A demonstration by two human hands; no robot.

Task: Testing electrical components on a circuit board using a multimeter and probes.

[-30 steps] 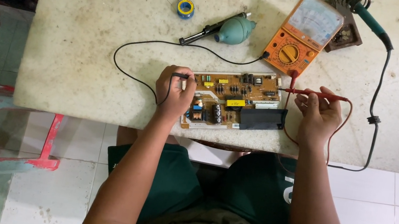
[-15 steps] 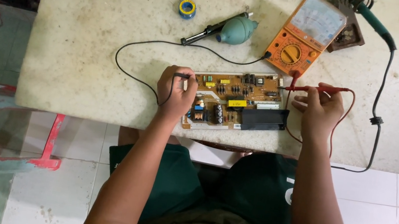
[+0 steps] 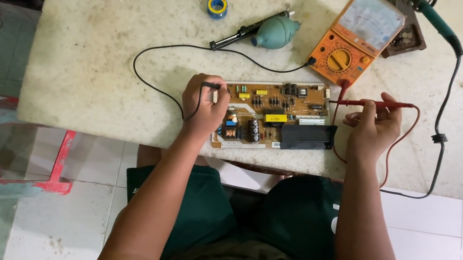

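Board [image 3: 274,115] at table's [image 3: 103,33] near edge. Left hand [image 3: 203,103] pinches black probe [image 3: 211,86] on left end; right hand [image 3: 375,126] grips red probe [image 3: 374,104] at right end. Keep tips steady, off neighbouring pins; watch meter [image 3: 356,38].

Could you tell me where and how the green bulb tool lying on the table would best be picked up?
Probably by the round green bulb, pinched across its width from above. It lies flat on the table, its thin black nozzle pointing left. The bulb is the widest part, with bare tabletop on both sides; the black lead passes just below it.
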